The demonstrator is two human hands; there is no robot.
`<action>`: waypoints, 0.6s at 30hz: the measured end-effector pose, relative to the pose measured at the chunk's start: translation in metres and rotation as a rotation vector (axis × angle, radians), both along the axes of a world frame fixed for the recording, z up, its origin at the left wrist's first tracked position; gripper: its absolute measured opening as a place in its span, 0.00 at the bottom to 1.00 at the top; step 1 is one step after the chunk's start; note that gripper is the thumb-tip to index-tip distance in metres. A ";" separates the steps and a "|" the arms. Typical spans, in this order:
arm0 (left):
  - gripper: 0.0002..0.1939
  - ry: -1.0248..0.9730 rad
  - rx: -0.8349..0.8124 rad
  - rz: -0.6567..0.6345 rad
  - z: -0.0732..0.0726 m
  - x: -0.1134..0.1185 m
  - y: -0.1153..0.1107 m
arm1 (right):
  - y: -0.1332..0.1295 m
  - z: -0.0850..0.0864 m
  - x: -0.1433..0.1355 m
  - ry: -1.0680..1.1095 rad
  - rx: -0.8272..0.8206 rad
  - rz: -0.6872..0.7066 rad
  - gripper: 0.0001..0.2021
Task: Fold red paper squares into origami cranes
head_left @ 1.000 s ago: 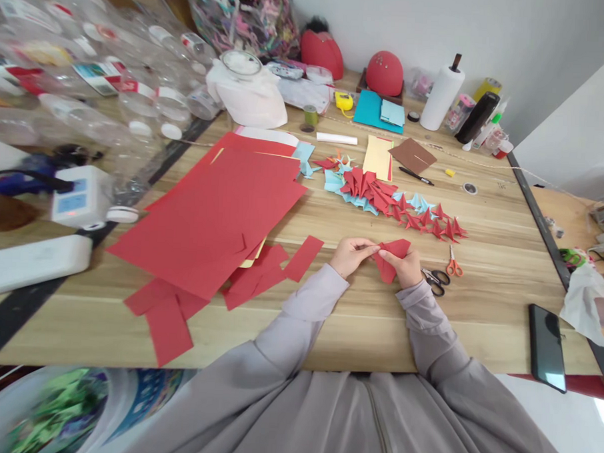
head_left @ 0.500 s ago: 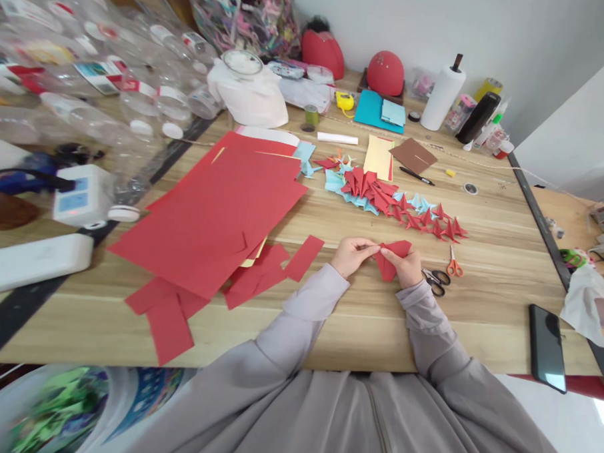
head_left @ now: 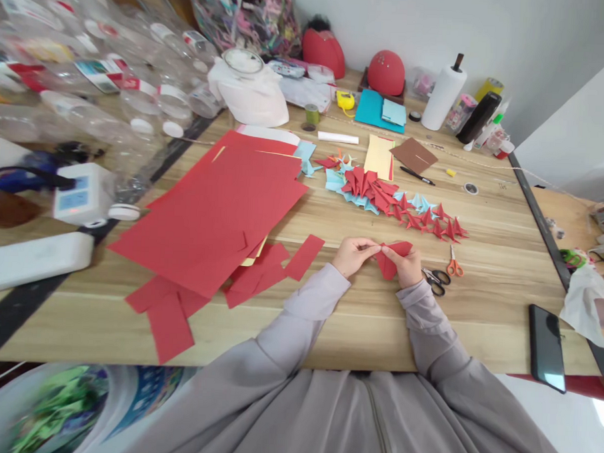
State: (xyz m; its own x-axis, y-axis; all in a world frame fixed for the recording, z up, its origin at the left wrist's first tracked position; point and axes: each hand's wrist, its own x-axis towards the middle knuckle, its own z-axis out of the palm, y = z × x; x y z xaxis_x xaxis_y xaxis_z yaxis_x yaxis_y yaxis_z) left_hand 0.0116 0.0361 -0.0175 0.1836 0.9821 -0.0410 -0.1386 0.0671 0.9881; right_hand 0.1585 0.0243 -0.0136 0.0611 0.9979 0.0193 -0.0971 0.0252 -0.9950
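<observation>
A small piece of folded red paper (head_left: 389, 265) is held just above the table's front middle. My left hand (head_left: 351, 255) pinches its left corner between thumb and fingertips. From the other side, my right hand (head_left: 406, 265) grips the same paper, its thumb lying across the front and its fingers behind, partly hidden. Both thumbs nearly meet at the corner. Beyond my hands lie folded red paper pieces (head_left: 364, 184) and a row of small pointed red ones (head_left: 426, 220), with light blue folded pieces (head_left: 353, 199) among them. Black-handled scissors (head_left: 436, 280) rest beside my right wrist.
Large red sheets (head_left: 212, 216) and cut red strips (head_left: 305, 257) cover the left. Orange-handled scissors (head_left: 454, 262), a black pen (head_left: 417, 176) and brown paper (head_left: 414, 155) lie to the right. A phone (head_left: 547, 347) sits at the front right edge. Plastic bottles (head_left: 137, 96) crowd the back left.
Both hands keep their pinch on the folded red paper and have barely shifted. The rest of the table looks the same.
</observation>
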 end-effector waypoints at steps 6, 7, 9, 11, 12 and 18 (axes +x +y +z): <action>0.15 -0.031 -0.036 0.016 -0.002 0.002 0.000 | 0.001 -0.002 -0.001 0.033 -0.009 0.001 0.08; 0.15 -0.036 -0.042 0.017 -0.001 0.002 0.000 | 0.001 -0.002 -0.001 0.031 -0.009 0.002 0.08; 0.16 -0.045 -0.050 0.018 -0.001 0.002 0.000 | 0.002 -0.002 -0.001 0.039 -0.007 0.001 0.08; 0.15 -0.051 -0.055 0.018 0.000 0.002 -0.001 | 0.002 -0.002 -0.001 0.064 -0.007 -0.008 0.08; 0.15 -0.054 -0.055 0.019 0.001 0.002 -0.001 | 0.002 -0.002 -0.001 0.077 -0.010 -0.014 0.08; 0.15 -0.046 -0.045 0.032 0.002 0.003 -0.001 | 0.002 -0.002 -0.001 0.096 -0.036 -0.010 0.09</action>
